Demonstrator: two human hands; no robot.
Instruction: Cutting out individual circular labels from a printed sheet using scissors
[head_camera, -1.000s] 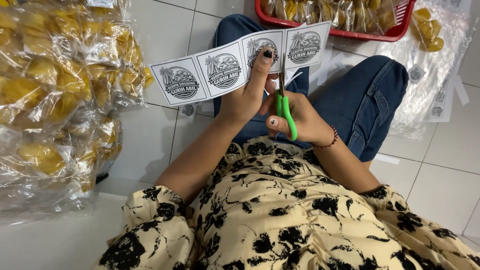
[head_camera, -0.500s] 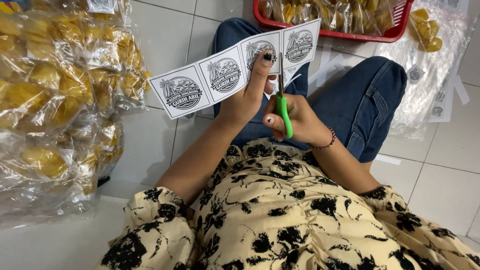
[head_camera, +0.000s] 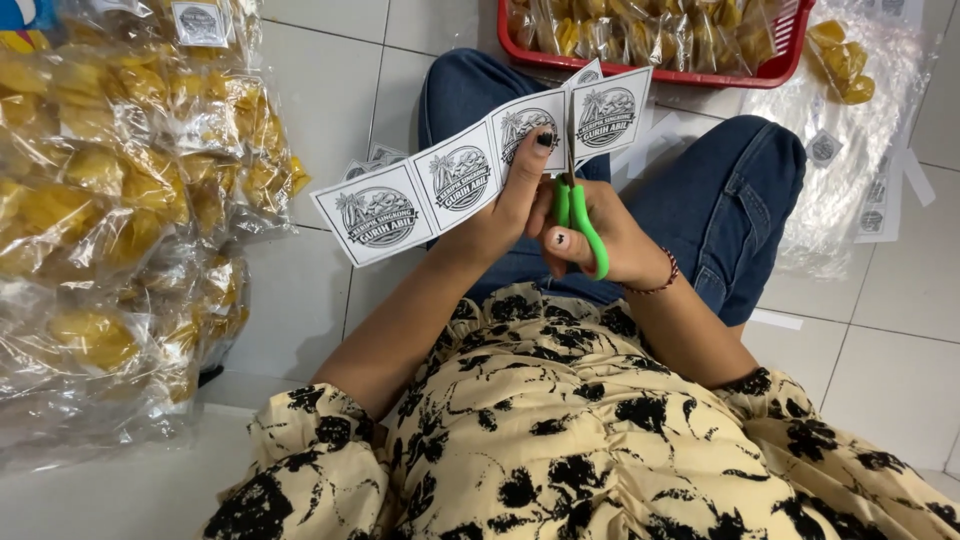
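Right hand (head_camera: 600, 240): closed through the loops of green-handled scissors (head_camera: 578, 205), blades pointing away from the body and entering the paper between the last two printed squares. How far the blades are parted cannot be told; they are mostly hidden behind the paper.

Left hand (head_camera: 515, 195): gripping a white strip of printed labels (head_camera: 470, 175), thumb on the near face just beside the scissors, fingers behind. The strip runs out to the left of that hand, unsupported, and sags slightly toward its free end. One label sits beyond the blades on the right, tilted up.

Beyond the hands: knees in blue jeans (head_camera: 720, 190), and past them a red basket (head_camera: 770, 70) of yellow snack packets. Far left of the left hand, a large heap of bagged yellow snacks (head_camera: 110, 230). Right of the right hand, clear plastic bags (head_camera: 840, 160) and loose cut labels on the tiled floor (head_camera: 880, 360).

Risks, as judged:
- The left thumb lies close to the cutting line; a hurried closure could nick it.
- The long free end may droop or twist, pulling the cut off the gap and into a printed design.
- The piece beyond the blades is held by nothing and would likely drop onto the lap or floor.
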